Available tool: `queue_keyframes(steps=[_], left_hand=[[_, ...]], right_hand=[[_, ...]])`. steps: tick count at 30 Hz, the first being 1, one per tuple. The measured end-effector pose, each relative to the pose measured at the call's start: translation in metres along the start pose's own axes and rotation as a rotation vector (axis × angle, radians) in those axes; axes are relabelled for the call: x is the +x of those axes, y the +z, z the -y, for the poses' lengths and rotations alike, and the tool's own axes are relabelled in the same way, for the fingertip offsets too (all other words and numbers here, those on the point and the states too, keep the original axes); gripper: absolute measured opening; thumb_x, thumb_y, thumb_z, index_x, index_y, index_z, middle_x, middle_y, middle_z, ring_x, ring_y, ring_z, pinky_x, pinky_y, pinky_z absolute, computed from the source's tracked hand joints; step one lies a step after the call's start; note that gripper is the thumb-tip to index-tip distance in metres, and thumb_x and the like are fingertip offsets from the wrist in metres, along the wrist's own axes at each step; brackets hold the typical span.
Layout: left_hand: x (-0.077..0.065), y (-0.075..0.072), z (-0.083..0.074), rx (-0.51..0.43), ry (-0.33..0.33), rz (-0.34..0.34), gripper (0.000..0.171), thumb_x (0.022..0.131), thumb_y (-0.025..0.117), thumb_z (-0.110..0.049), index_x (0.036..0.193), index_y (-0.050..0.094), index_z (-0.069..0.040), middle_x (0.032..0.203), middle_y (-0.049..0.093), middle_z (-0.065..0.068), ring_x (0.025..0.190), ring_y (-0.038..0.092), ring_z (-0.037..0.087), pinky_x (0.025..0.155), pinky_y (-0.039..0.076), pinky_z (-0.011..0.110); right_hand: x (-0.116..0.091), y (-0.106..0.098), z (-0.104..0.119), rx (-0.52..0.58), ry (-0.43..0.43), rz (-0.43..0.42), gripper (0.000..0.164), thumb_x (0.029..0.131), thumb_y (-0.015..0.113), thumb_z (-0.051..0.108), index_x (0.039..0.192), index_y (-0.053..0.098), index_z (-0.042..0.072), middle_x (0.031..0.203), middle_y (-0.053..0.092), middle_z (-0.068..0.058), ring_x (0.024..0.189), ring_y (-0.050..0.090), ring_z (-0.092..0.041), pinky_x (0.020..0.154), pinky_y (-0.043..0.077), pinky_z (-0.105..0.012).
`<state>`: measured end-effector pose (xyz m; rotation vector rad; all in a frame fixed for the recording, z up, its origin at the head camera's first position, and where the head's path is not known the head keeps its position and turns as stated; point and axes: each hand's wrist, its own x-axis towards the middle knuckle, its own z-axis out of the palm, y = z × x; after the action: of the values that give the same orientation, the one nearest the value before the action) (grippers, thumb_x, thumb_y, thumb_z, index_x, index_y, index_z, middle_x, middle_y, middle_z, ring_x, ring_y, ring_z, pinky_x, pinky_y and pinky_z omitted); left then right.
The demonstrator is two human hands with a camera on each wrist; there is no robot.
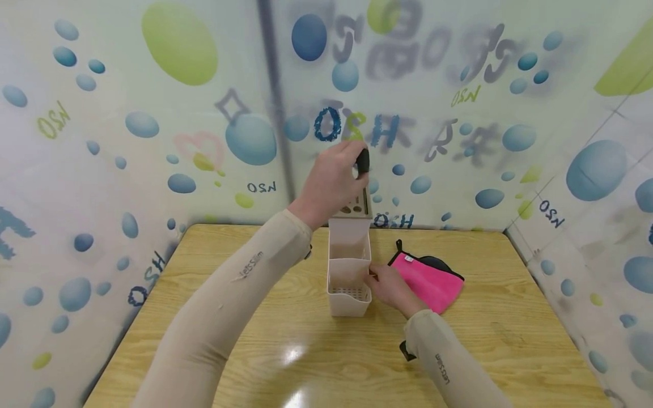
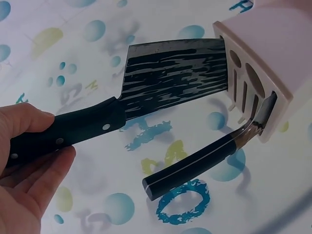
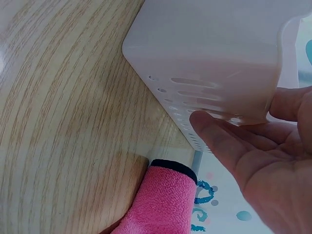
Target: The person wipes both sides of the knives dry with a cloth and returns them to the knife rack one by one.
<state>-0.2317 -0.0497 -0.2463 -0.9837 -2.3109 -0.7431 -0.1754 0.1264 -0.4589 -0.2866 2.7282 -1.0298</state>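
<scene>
My left hand (image 1: 331,178) grips the black riveted handle of a cleaver (image 2: 175,73) above the tall pale pink knife holder (image 1: 349,305). In the left wrist view, the far end of its dark, streaked blade meets a slot in the holder's slotted top (image 2: 248,80); most of the blade is outside. A second black-handled utensil (image 2: 190,165) stands in another slot, its lower part hidden. Low on the holder's side, my right hand (image 1: 391,288) holds the wall, the thumb and fingers on either side of its edge in the right wrist view.
A pink cloth (image 1: 428,282) with black trim lies on the wooden table (image 1: 245,351), right of the holder. Some flat black thing (image 1: 435,262) shows partly from under it. Patterned walls (image 1: 439,141) close in the table's back and sides.
</scene>
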Motion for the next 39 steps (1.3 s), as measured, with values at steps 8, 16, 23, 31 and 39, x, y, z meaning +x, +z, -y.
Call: queue_keyframes(steps=[8, 16, 23, 31, 39], left_hand=[[0.005, 0.007, 0.006, -0.007, -0.025, 0.012, 0.027, 0.093, 0.073, -0.004, 0.117, 0.064, 0.002, 0.111, 0.069, 0.014, 0.097, 0.068, 0.025, 0.083, 0.057, 0.031], [0.008, 0.015, 0.013, -0.042, -0.071, 0.019, 0.026, 0.094, 0.072, -0.004, 0.118, 0.062, 0.002, 0.114, 0.069, 0.015, 0.102, 0.068, 0.026, 0.086, 0.057, 0.031], [0.013, 0.023, 0.018, -0.058, -0.096, 0.000, 0.034, 0.095, 0.072, -0.006, 0.125, 0.061, 0.003, 0.124, 0.068, 0.016, 0.113, 0.067, 0.028, 0.097, 0.055, 0.034], [0.016, 0.033, 0.024, -0.068, -0.106, -0.050, 0.033, 0.093, 0.073, -0.003, 0.123, 0.063, 0.004, 0.118, 0.069, 0.017, 0.105, 0.068, 0.029, 0.090, 0.057, 0.035], [0.020, 0.044, 0.029, -0.069, -0.113, -0.058, 0.031, 0.094, 0.072, -0.006, 0.122, 0.062, 0.002, 0.118, 0.069, 0.016, 0.104, 0.068, 0.028, 0.089, 0.056, 0.035]], right_hand=[[-0.001, 0.002, -0.001, 0.047, 0.006, -0.001, 0.037, 0.107, 0.054, 0.014, 0.140, 0.059, -0.003, 0.069, 0.049, -0.005, 0.055, 0.039, -0.014, 0.057, 0.040, -0.029], [-0.001, 0.005, -0.002, 0.071, -0.025, -0.041, 0.014, 0.105, 0.057, 0.011, 0.107, 0.066, 0.002, 0.069, 0.048, -0.001, 0.059, 0.043, -0.014, 0.059, 0.041, -0.030], [0.000, 0.005, -0.003, 0.074, -0.048, -0.052, 0.018, 0.104, 0.058, 0.010, 0.087, 0.059, 0.006, 0.067, 0.045, 0.000, 0.059, 0.041, -0.013, 0.058, 0.039, -0.030], [-0.001, 0.006, -0.005, 0.055, -0.050, -0.069, 0.022, 0.104, 0.058, 0.011, 0.083, 0.056, 0.007, 0.071, 0.049, -0.001, 0.065, 0.045, -0.015, 0.061, 0.040, -0.030], [-0.002, 0.006, -0.004, 0.084, -0.030, -0.084, 0.018, 0.105, 0.058, 0.012, 0.089, 0.061, 0.006, 0.075, 0.053, -0.001, 0.070, 0.049, -0.016, 0.064, 0.043, -0.031]])
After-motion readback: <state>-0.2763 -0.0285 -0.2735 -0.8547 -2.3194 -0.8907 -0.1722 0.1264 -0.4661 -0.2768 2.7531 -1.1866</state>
